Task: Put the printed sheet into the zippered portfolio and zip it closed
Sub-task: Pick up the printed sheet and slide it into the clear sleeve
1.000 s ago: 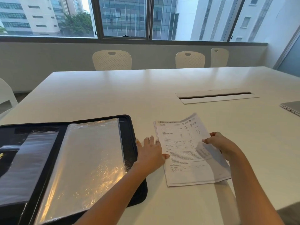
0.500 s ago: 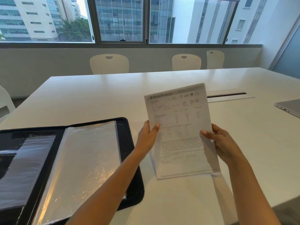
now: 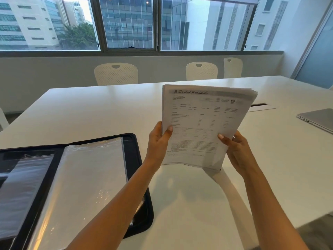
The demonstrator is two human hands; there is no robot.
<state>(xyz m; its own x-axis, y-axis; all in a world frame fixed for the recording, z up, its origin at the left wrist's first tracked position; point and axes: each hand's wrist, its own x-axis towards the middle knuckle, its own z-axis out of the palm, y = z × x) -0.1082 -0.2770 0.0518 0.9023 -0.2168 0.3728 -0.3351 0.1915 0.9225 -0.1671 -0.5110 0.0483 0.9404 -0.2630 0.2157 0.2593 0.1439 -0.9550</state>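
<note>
The printed sheet (image 3: 201,121), white with small black text and a letterhead, is held upright above the white table (image 3: 100,112); its top right edge fans into several pages. My left hand (image 3: 158,143) grips its left edge, thumb on the front. My right hand (image 3: 237,152) grips its lower right edge. The black zippered portfolio (image 3: 134,150) lies open flat at the lower left, with shiny clear plastic sleeves (image 3: 90,177) facing up. My left forearm passes over its right corner.
A closed grey laptop (image 3: 317,120) lies at the right table edge. A cable slot (image 3: 261,106) is set into the tabletop behind the sheet. White chairs (image 3: 116,73) stand along the far side under the windows.
Both hands have lifted the sheet off the table, from lying flat to standing upright and higher in front of me. The portfolio has not moved.
</note>
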